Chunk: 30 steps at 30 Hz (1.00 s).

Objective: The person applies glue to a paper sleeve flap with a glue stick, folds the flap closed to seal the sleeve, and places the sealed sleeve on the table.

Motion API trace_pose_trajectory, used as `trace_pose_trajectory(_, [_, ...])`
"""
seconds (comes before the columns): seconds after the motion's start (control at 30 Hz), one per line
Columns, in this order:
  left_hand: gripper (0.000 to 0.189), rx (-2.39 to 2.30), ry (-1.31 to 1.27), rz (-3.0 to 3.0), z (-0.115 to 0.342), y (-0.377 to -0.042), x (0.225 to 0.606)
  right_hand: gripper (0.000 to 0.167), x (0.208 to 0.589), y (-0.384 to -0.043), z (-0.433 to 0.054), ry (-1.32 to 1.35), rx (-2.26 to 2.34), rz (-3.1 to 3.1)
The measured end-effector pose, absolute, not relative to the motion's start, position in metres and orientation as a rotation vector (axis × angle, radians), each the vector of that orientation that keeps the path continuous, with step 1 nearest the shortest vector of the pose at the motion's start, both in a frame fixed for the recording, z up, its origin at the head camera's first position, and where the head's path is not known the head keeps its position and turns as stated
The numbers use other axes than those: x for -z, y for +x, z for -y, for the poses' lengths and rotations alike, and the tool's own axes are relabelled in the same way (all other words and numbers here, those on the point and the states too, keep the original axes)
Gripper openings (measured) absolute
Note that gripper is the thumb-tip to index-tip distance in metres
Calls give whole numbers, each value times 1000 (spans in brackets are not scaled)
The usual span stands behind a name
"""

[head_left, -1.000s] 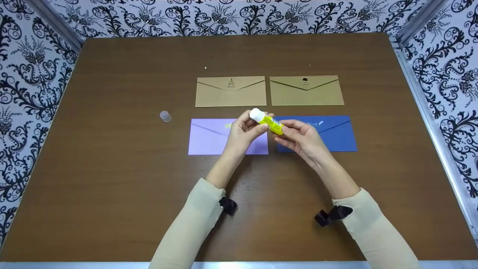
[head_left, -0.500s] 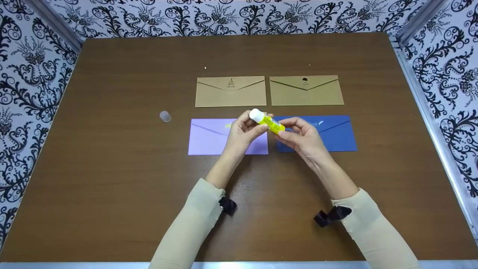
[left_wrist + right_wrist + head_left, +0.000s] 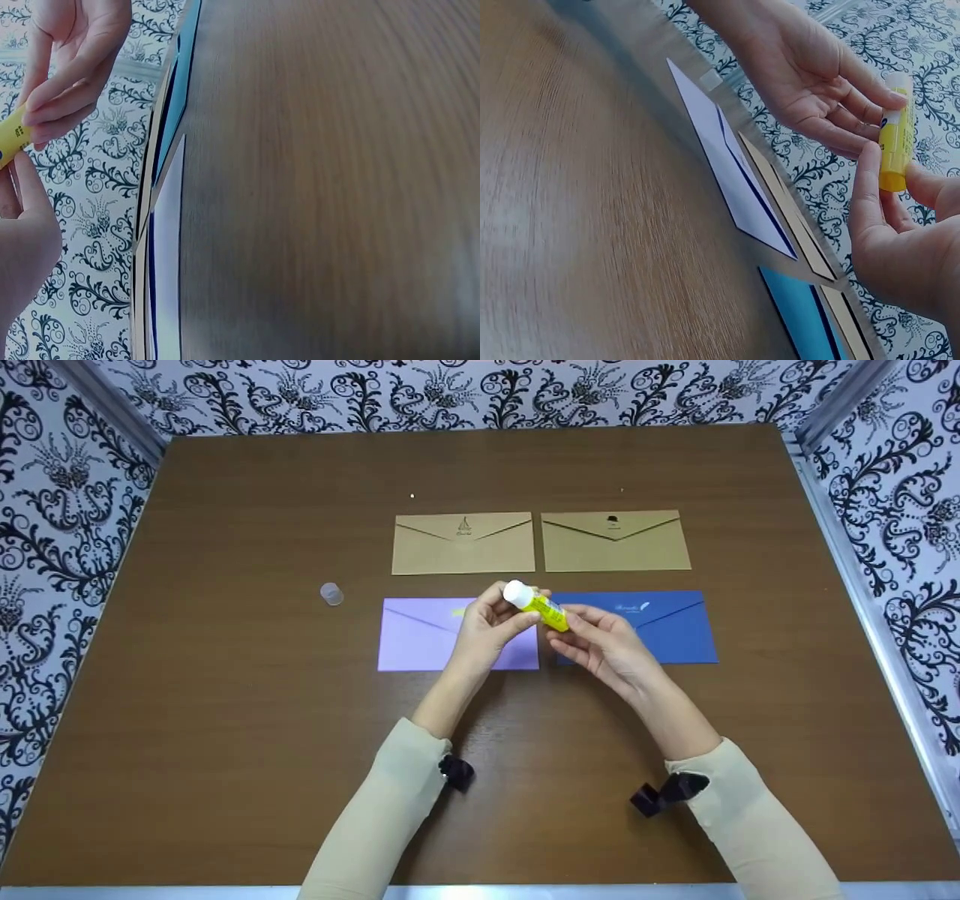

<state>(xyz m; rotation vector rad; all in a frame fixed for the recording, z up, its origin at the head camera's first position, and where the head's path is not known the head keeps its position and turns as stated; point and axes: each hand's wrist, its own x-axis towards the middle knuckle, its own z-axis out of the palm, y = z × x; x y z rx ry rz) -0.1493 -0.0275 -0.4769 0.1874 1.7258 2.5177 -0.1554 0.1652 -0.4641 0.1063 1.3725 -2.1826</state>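
Note:
A yellow glue stick [image 3: 546, 610] with a white upper end is held tilted in the air, over the inner ends of two envelopes. My left hand [image 3: 486, 624] grips its barrel near the white end between thumb and fingers. At the lower end, my right hand [image 3: 611, 651] pinches the base, which the right wrist view shows as the yellow bottom of the glue stick [image 3: 894, 161]. Below the hands lie a lilac envelope [image 3: 416, 641] and a blue envelope [image 3: 679, 634], each partly hidden by a hand. A translucent cap [image 3: 331, 594] sits on the table to the left.
Behind the hands, a beige envelope [image 3: 461, 556] and an olive-gold envelope [image 3: 619, 555] lie side by side. The brown table [image 3: 225, 720] has patterned panels [image 3: 67, 510] at its back and sides. Small white specks [image 3: 412, 496] dot its far part.
The right thumb and fingers have shifted back and forth around the glue stick's base, and the stick has moved very slightly. My left hand keeps its grip; envelopes and cap stay put.

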Motion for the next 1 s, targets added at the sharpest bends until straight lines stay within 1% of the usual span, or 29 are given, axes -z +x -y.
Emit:
trace_pose_trajectory(0.3, [27, -2522, 166, -1737, 28, -149, 478, 23, 464, -154, -164, 82, 2230, -1409])
trace_pose_trajectory(0.57, [20, -2514, 204, -1768, 28, -148, 480, 27, 465, -154, -162, 78, 2214, -1516])
trace_pose_trajectory(0.63, [20, -2517, 206, -1771, 29, -148, 481, 26, 466, -153, -162, 64, 2213, -1491])
trace_pose_trajectory(0.77, [20, -2524, 201, -1765, 29, -148, 481, 19, 466, -153, -162, 49, 2172, -1431])
trace_pose_trajectory(0.9, [21, -2522, 223, -1760, 29, -148, 481, 22, 465, -153, -162, 86, 2128, -1413])
trace_pose_trajectory(1.0, [21, -2519, 235, -1763, 29, -148, 481, 18, 464, -154, -162, 114, 2128, -1414])
